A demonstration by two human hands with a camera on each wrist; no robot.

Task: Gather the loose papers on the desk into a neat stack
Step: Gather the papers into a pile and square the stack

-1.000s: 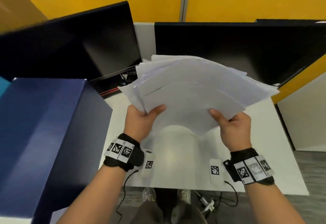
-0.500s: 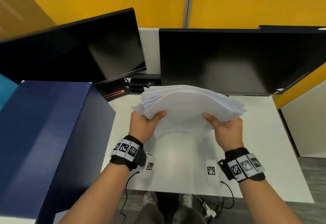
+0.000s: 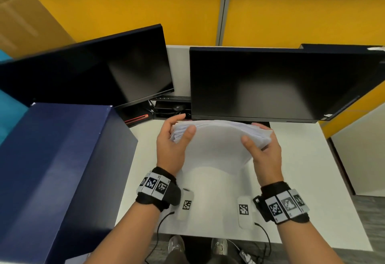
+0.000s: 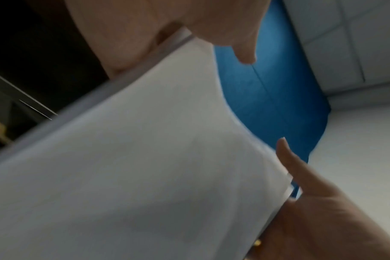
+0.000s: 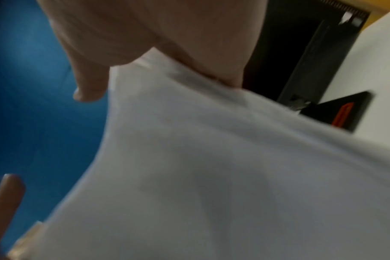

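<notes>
Over on the far left you've got that big dark blue box (image 3: 58, 172) crowding the desk (image 3: 308, 180) edge, so keep your elbow off it while you square things up. Next along, your left hand (image 3: 170, 145) is clamped on the left edge of the paper stack (image 3: 218, 145), thumb on top and fingers curled round the far side, and from the head view the sheets on that side look fanned a bit, edges stepping out under your thumb. The stack itself sits between your hands, in front of the right monitor (image 3: 270, 84), bowed in the middle; whether its near edge is touching the desk or hovering just above it I can't tell (both wrist views are blurry, mostly white sheet). Then your right hand (image 3: 264, 151) grips the right edge the same way, thumb on top, and that side looks tidier. So, my take: loosen both grips slightly so the sheets can slide, stand the bundle on its long edge and tap it on the desk, then turn it and tap the short edge. Squeeze too hard and the fanned sheets just stay fanned. Watch the back edge too, it's near the cables (image 3: 166, 109) between the monitor stands, and a loose corner could snag there.
</notes>
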